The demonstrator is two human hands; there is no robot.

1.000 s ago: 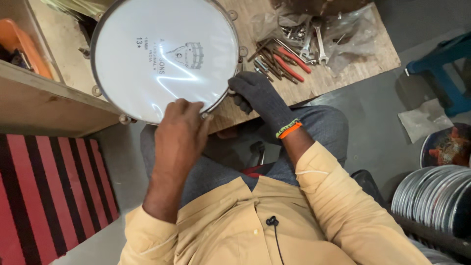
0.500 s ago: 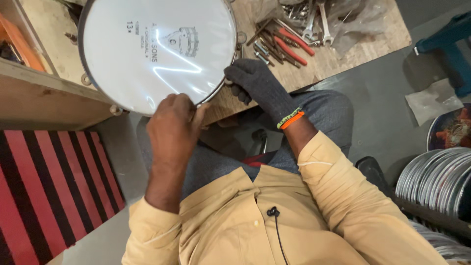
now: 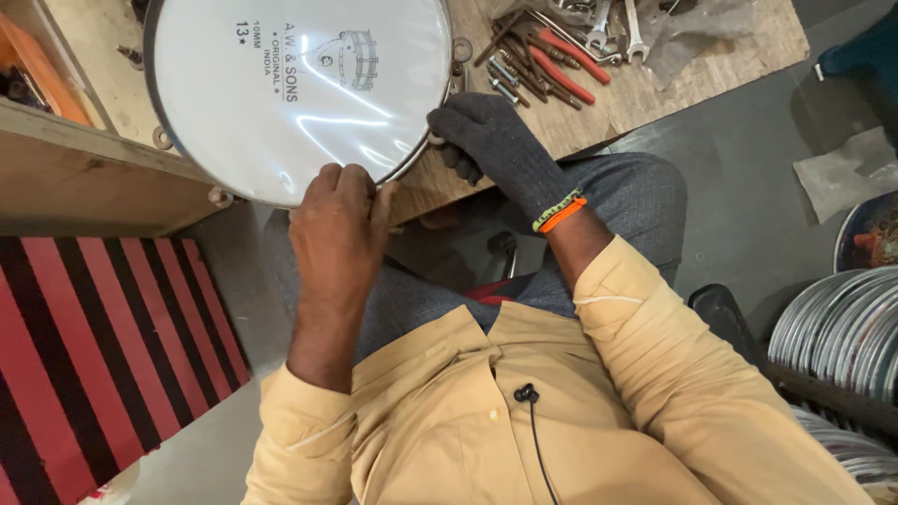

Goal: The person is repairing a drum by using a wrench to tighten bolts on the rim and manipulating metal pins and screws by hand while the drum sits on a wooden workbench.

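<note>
Two hands hold a drum at the edge of a wooden surface.

The bare left hand grips the near rim of the white-headed drum, fingers curled over the hoop. The gloved right hand clasps the rim on the right. The drum rests on the surface, just beside red-handled pliers and spanners.

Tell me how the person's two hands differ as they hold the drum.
The left hand is bare, while the right hand wears a dark grey knit glove. The left hand grips the near edge of the white drum from below, while the right hand holds the rim at the side. Only the right wrist carries green and orange bands. Both hands touch the drum's metal rim.
</note>
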